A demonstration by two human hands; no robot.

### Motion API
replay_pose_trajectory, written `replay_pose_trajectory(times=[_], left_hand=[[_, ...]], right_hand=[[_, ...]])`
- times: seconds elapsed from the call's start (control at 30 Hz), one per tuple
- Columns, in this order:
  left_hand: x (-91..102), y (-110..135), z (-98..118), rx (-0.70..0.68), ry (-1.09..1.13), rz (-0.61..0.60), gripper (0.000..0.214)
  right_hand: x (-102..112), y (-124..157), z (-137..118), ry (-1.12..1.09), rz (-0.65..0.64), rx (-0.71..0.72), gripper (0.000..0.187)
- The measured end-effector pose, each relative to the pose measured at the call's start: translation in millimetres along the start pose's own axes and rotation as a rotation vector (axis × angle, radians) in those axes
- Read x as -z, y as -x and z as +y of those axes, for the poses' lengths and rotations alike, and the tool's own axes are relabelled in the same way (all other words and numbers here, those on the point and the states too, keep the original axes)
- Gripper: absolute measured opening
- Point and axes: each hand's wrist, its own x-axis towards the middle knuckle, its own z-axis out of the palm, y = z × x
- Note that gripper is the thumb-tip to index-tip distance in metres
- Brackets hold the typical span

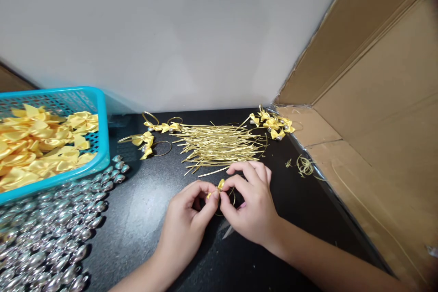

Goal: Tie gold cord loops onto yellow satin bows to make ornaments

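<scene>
A yellow ribbon bow [221, 184] is pinched between my two hands, just in front of a pile of gold cords [222, 143]. My left hand [190, 219] grips the bow between thumb and forefinger. From the other side, my right hand [251, 203] pinches at the bow too, its other fingers curled loosely. A thin gold cord loop [234, 197] hangs beneath the fingers. Fingertips cover the middle of the bow, so I cannot tell whether a bell is on it.
At the left, a blue basket [105, 139] holds many yellow bows. Silver bells [58, 232] spread in front of it. Bows with cord loops lie left [147, 141] and right [272, 123] of the cords. Cord scraps [304, 165] sit near cardboard [376, 182]; a white wall [171, 32] stands behind.
</scene>
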Motion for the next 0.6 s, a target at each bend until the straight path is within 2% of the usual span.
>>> replay_pose_trajectory(times=[0.6], left_hand=[[0.6, -1.5, 1.6, 0.034, 0.046, 0.033, 0.017]], right_hand=[[-4.3, 3.1, 2.5, -0.044, 0.081, 0.033, 0.009]])
